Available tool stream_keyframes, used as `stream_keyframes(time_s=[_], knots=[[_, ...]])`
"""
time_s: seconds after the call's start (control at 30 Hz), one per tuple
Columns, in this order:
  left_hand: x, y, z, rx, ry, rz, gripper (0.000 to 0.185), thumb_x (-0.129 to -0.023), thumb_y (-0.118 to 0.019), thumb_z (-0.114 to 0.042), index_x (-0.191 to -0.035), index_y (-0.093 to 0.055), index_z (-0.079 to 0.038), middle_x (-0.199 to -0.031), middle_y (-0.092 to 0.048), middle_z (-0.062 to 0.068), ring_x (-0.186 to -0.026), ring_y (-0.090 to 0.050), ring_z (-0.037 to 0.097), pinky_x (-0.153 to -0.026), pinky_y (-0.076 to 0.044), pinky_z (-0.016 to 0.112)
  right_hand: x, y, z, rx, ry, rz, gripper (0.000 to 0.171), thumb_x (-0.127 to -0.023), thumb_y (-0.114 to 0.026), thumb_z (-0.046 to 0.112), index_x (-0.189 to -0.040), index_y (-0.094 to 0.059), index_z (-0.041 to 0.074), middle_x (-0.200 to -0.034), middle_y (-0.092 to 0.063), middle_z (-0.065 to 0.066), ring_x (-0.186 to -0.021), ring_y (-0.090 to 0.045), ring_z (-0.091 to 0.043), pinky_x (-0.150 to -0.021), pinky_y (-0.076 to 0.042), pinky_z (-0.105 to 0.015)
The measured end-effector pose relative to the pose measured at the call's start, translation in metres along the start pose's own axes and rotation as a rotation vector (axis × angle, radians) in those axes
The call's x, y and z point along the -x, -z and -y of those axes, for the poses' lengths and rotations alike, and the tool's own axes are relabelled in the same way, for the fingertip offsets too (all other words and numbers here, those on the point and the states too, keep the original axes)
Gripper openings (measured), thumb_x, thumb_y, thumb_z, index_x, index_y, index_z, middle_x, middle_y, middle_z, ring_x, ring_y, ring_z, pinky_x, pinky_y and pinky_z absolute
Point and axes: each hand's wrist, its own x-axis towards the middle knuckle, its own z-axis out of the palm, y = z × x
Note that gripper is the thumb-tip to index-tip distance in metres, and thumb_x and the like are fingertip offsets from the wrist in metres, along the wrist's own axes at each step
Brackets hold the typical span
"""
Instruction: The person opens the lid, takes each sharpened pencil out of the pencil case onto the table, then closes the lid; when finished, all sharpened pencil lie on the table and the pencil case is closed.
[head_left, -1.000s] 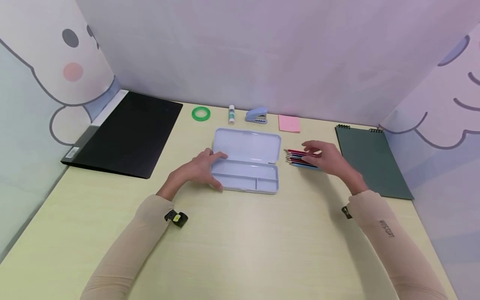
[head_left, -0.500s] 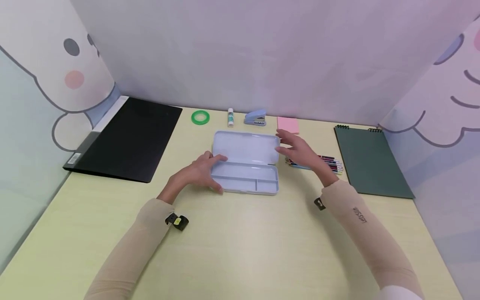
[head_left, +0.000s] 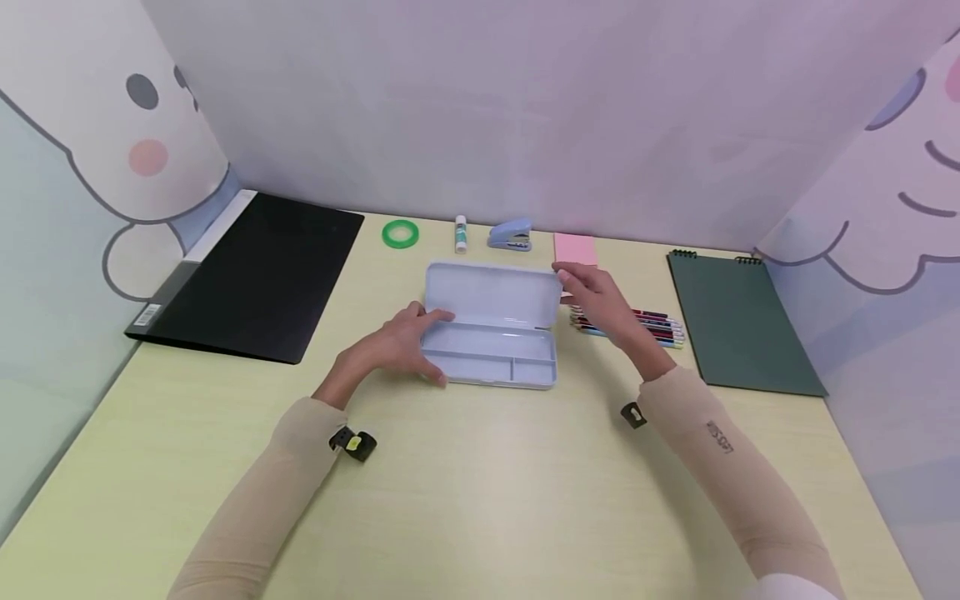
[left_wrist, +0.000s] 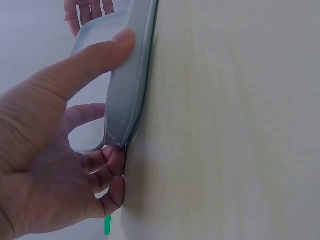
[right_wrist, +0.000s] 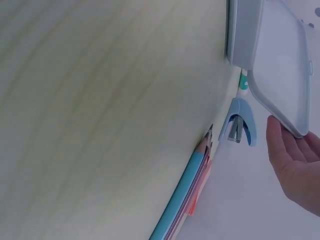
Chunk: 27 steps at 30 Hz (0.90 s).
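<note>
Right hand (head_left: 596, 298) newly at case lid (head_left: 491, 293), fingers straight; left hand's (left_wrist: 60, 150) grip on case base (left_wrist: 122, 107), wrist-view only.

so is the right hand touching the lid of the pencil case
Touching. The right wrist view shows the right hand with a fingertip against the raised lid's corner edge, no gap between them. The head view agrees.

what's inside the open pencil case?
Nothing visible inside the pencil case: its tray compartments look bare. The pencils lie on the table to its right. The left hand grips the case's left end and hides that corner; the right hand touches the lid's corner.
</note>
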Motion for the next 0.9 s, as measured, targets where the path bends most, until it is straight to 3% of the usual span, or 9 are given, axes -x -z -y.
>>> stream_keyframes(time_s=[0.27,0.47,0.6,0.7,0.9], knots=[[0.005,-0.001,-0.001,0.027,-0.034,-0.019,0.102,-0.073,-0.089,-0.035,-0.156,-0.034,-0.018,-0.132,-0.038,0.02,-0.117,-0.044,0.033,-0.1,-0.042,0.047,0.008,-0.007,0.003,-0.022,-0.014,-0.024,0.046,-0.106,-0.048,0.035,-0.139,-0.057,0.005,-0.143,-0.055,-0.015,-0.126,-0.057,-0.033,-0.105,-0.046,-0.048],[0.008,-0.005,0.0,0.031,-0.045,-0.043,0.102,-0.073,-0.089,-0.035,-0.157,-0.033,-0.016,-0.129,-0.039,0.02,-0.115,-0.043,0.032,-0.099,-0.041,0.047,0.011,-0.012,0.003,-0.002,0.001,-0.019,0.042,-0.105,-0.05,0.034,-0.135,-0.062,0.007,-0.136,-0.062,-0.014,-0.11,-0.059,-0.029,-0.092,-0.045,-0.045],[0.012,-0.006,-0.001,0.01,-0.057,-0.05,0.102,-0.074,-0.088,-0.035,-0.157,-0.032,-0.015,-0.128,-0.04,0.021,-0.114,-0.043,0.032,-0.099,-0.041,0.046,0.013,-0.013,0.002,-0.001,0.017,-0.012,0.042,-0.105,-0.049,0.032,-0.135,-0.061,0.005,-0.135,-0.062,-0.016,-0.114,-0.06,-0.03,-0.098,-0.047,-0.048],[0.018,-0.003,-0.002,-0.014,-0.058,-0.048,0.101,-0.076,-0.087,-0.035,-0.157,-0.032,-0.014,-0.13,-0.041,0.022,-0.115,-0.044,0.033,-0.099,-0.042,0.047,0.015,-0.014,0.002,0.006,0.041,-0.009,0.041,-0.106,-0.049,0.031,-0.134,-0.062,0.004,-0.135,-0.062,-0.016,-0.115,-0.059,-0.029,-0.1,-0.047,-0.048],[0.034,0.01,-0.006,-0.063,-0.04,-0.092,0.1,-0.075,-0.089,-0.032,-0.156,-0.034,-0.014,-0.135,-0.045,0.022,-0.116,-0.05,0.034,-0.1,-0.044,0.049,0.019,-0.014,-0.002,0.029,0.106,0.003,0.039,-0.105,-0.052,0.027,-0.134,-0.062,0.004,-0.134,-0.063,-0.016,-0.105,-0.055,-0.028,-0.089,-0.046,-0.045]])
